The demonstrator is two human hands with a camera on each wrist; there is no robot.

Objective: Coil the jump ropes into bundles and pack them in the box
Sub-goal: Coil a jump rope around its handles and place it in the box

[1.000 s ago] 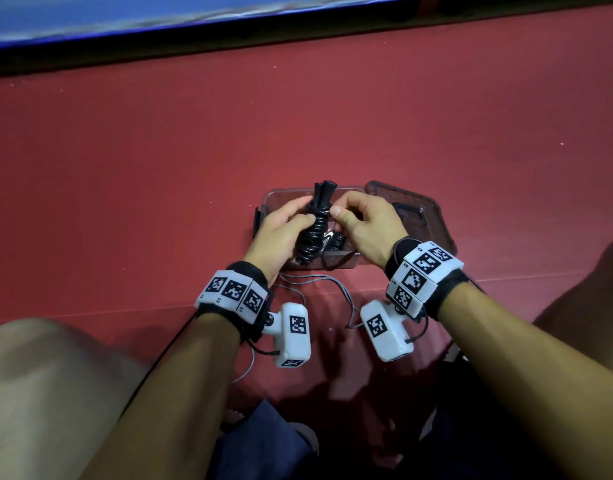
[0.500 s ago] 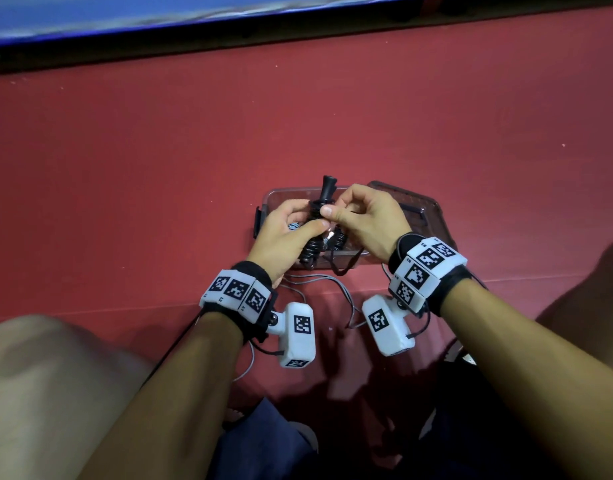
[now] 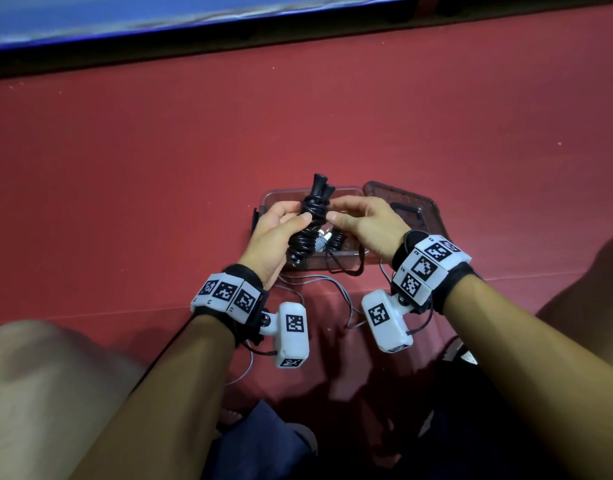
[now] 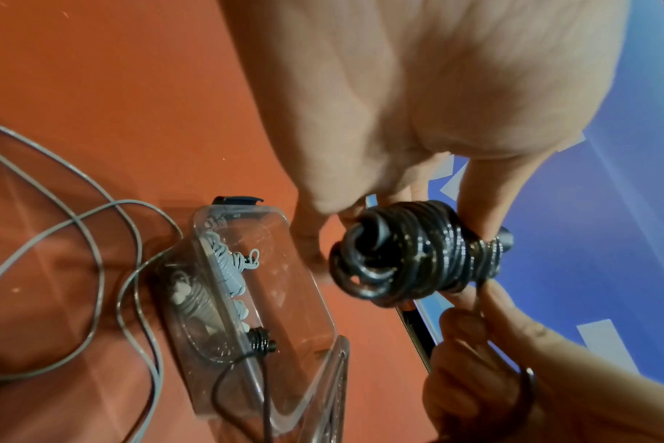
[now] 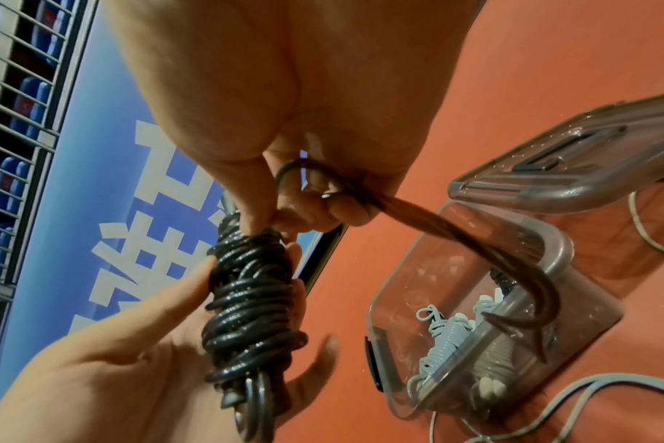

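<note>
Black rope bundle [image 3: 307,223] raised over red floor [image 3: 159,168]

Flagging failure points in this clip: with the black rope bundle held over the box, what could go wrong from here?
1. The right hand pinches only the loose tail of the black rope bundle; if it slips before being tucked, the outer wraps may spring loose.
2. That tail swings by the clear box and might snag its rim.
3. The box already holds a grey coiled rope and another black bundle, so fitting this one could be tight.
</note>
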